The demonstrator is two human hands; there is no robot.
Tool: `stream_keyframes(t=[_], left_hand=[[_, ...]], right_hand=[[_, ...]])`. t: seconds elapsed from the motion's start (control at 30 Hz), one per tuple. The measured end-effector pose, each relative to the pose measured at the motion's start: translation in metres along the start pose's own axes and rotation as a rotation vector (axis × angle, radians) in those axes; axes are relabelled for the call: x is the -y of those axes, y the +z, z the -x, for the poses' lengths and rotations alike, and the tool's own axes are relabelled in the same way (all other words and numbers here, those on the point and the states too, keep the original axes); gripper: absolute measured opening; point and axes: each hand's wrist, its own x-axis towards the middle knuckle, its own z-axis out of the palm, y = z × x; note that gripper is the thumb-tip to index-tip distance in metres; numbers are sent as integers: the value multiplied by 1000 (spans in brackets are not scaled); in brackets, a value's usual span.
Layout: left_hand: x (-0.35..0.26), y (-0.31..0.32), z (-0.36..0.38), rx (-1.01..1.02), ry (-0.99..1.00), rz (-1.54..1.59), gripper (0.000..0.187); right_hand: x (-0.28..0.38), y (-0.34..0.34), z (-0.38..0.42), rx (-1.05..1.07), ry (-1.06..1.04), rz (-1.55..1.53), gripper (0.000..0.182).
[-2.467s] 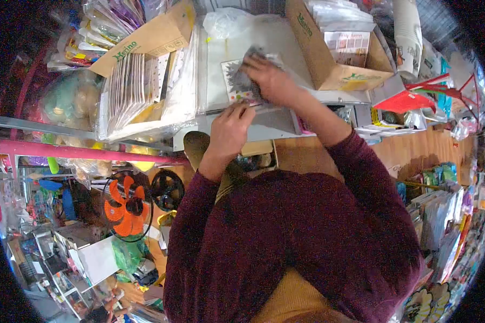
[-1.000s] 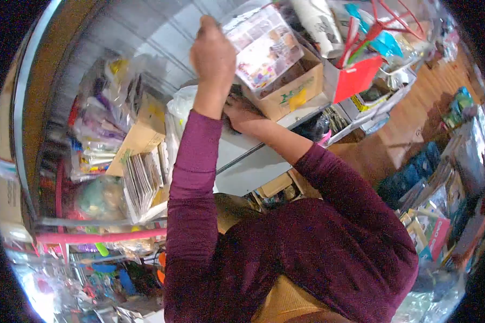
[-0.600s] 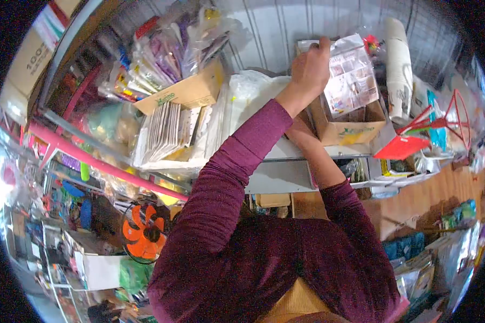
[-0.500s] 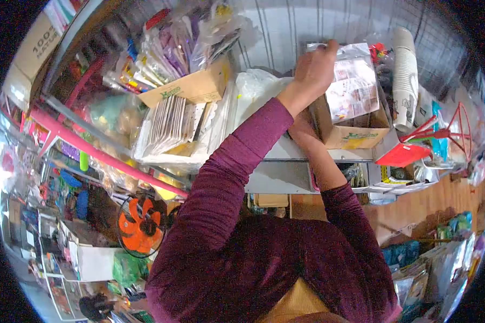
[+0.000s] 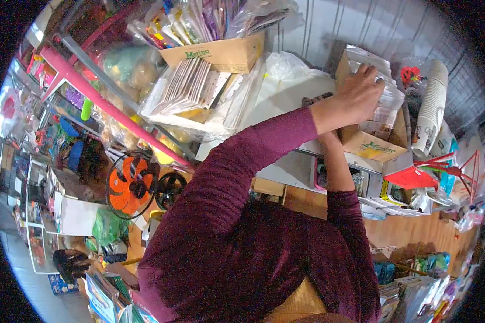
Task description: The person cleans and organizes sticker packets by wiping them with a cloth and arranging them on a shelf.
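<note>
My left hand (image 5: 358, 96) is over an open cardboard box (image 5: 374, 146), its bent fingers closed on the upper edge of clear plastic packets (image 5: 385, 99). Printed cards show through the plastic lower in the box. My right hand (image 5: 326, 134) is beside the left side of this box, mostly hidden behind my left wrist. A dark, patterned thing (image 5: 317, 99) shows just above it, too unclear to name. What my right fingers hold, if anything, is hidden.
A cardboard box of wrapped items (image 5: 215, 54) and a tray of upright cards (image 5: 191, 86) stand left. Stacked paper cups (image 5: 432, 107) and a red wire stand (image 5: 452, 169) are right. A crumpled plastic bag (image 5: 288, 65) lies on the white counter (image 5: 277, 99).
The view has shifted. My left hand has moved from the upper-left edge of a raised printed packet to lower over the box, where several packets' edges now show.
</note>
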Motion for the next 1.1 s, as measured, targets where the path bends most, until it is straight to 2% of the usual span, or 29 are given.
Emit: stream_keyframes(t=[0.03,0.1,0.13,0.17,0.23,0.3,0.37,0.4,0.47,0.5,0.6,0.67,0.73,0.83,0.93,1.0,1.1], left_hand=[[5,-11,10,4,-11,-9,37],[17,-45,37,-223,-14,51,42],[24,-69,54,-269,-16,131,45],[35,-93,72,-286,-43,102,49],[60,-132,117,-389,-166,-144,55],[94,-165,172,-381,-346,-358,67],[102,-191,216,-343,-646,-493,81],[113,-200,238,-299,-666,-561,92],[126,-206,267,-212,-728,-617,101],[130,-204,274,-207,-732,-618,101],[144,-195,281,-122,-743,-650,108],[153,-187,277,-117,-745,-525,110],[159,-185,272,-120,-702,-574,106],[161,-181,266,-77,-740,-627,97],[173,-182,272,-119,-723,-641,96],[179,-186,274,-111,-747,-624,95],[191,-193,279,-35,-674,-682,95]], right_hand=[[-3,7,-1,-19,-19,4,44],[-4,20,-2,-62,-52,9,43],[-4,28,-1,-85,-65,11,43],[1,17,-11,3,25,247,40],[18,8,-8,30,51,368,40],[21,9,-8,29,63,374,42],[16,12,-9,29,73,369,39],[14,14,-7,42,76,359,39],[8,16,-7,-89,-21,368,44],[9,18,-9,-99,-15,283,44],[14,10,-7,-58,-54,367,44],[12,12,-8,-41,-16,362,41],[10,12,-10,-33,24,356,38],[7,13,-7,-53,-62,359,38],[5,15,-6,-127,-52,310,42],[4,13,-7,-87,-87,309,42],[-2,21,-9,-106,-70,285,43]])
